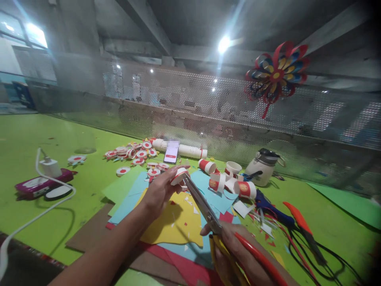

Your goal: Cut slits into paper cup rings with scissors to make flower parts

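My left hand [159, 192] is closed on a small white paper cup piece [179, 176] with a red edge, held above the paper sheets. In my right hand [235, 248] are large scissors [204, 204] with red and yellow handles. Their blade tips reach the edge of the cup piece; whether they cut into it I cannot tell. Beneath both hands lies a yellow sheet [175, 220] strewn with small scraps, on top of light blue sheets [208, 180] and red paper [172, 264].
Finished-looking cup pieces [138, 151] are heaped at the back left, near a phone [171, 153]. Red-and-white paper cups [245, 189], a jar [262, 169], a glue gun [272, 208] and orange-handled scissors [300, 222] lie right. A cabled purple device [44, 182] sits left.
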